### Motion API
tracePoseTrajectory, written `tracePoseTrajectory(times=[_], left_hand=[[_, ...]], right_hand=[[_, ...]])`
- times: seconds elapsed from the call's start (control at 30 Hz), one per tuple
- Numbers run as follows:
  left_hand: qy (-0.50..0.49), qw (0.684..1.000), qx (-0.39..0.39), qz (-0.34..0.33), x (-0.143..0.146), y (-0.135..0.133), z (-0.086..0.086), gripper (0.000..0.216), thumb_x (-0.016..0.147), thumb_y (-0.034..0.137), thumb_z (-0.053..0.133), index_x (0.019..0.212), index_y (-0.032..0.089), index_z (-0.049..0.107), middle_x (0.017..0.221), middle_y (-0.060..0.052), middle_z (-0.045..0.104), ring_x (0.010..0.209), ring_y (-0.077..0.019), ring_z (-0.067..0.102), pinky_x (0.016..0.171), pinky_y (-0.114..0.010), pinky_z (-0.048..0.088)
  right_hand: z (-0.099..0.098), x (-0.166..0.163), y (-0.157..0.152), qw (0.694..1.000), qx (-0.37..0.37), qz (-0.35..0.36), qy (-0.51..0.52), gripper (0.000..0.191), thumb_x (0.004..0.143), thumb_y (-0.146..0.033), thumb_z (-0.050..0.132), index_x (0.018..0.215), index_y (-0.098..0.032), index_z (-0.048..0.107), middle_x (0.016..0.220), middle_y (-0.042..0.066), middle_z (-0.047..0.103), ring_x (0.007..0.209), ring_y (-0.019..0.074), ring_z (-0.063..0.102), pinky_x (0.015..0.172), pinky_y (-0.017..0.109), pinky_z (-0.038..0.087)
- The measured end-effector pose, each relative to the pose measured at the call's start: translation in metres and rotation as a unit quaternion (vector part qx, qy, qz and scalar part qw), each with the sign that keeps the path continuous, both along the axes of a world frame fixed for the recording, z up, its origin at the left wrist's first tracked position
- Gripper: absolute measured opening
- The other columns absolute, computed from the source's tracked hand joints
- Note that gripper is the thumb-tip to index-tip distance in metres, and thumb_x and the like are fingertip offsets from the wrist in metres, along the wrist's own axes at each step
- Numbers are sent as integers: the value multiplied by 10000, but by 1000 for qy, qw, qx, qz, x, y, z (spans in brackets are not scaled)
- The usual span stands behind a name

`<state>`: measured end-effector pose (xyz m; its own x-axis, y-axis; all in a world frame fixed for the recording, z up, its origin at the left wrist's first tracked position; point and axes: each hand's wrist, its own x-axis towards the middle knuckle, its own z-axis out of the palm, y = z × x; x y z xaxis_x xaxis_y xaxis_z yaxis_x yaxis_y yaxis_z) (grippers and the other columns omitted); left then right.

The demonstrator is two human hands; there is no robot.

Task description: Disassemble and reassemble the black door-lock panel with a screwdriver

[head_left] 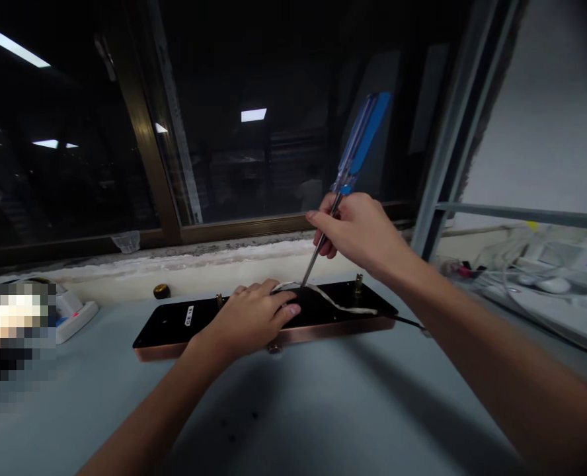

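Left hand (254,314) half open, palm down, braces black-topped fixture (318,312) near table's (323,403) back edge. Right hand (365,228), fingers curled, grips screwdriver (367,142) by its shaft. Best: shaft steady, white cord (340,306) clear of tip.

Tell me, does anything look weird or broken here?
Small dark bits lie scattered on the table, apart from the black panel, too blurred to name. The windowsill also looks odd: its white edge is rough and patchy.
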<state>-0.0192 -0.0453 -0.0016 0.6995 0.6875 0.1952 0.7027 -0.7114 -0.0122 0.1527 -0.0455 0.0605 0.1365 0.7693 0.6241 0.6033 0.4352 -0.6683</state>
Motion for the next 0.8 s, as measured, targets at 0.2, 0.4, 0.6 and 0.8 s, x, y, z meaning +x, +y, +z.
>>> tracePoseTrajectory(times=[0.2, 0.4, 0.6, 0.8], left_hand=[[-22, 999, -38, -7, -3, 1, 2, 404, 907, 399, 236, 1187, 249, 487, 1215, -82, 494, 1073, -255, 492, 891, -436, 365], [-51, 999, -1, -8, -5, -19, 24, 304, 878, 301, 363, 1092, 206, 558, 1252, -103, 467, 1095, -260, 461, 894, -397, 344], [-57, 990, -128, -32, -28, -62, 12, 240, 797, 110, 415, 799, 206, 635, 792, 1, 621, 723, -137, 566, 646, -233, 359], [-53, 983, -176, -25, -56, -66, -30, 213, 759, 86, 449, 762, 196, 632, 793, -6, 621, 746, -148, 561, 648, -234, 350]], right_hand=[[11, 10, -7, 997, 15, 25, 72, 227, 735, -223, 554, 528, -215, 460, 424, -9, 559, 348, 141, 544, 334, 266, 453], [27, 12, -24, 978, 36, 73, 190, 303, 819, -210, 505, 532, -204, 406, 390, -47, 503, 296, 91, 488, 311, 222, 394], [42, 20, -40, 967, 81, 61, 235, 252, 849, -239, 471, 606, -187, 435, 393, -61, 508, 309, 70, 492, 358, 207, 382], [48, 23, -51, 962, 114, 80, 235, 282, 854, -226, 473, 577, -193, 434, 393, -52, 513, 312, 76, 486, 330, 203, 392]])
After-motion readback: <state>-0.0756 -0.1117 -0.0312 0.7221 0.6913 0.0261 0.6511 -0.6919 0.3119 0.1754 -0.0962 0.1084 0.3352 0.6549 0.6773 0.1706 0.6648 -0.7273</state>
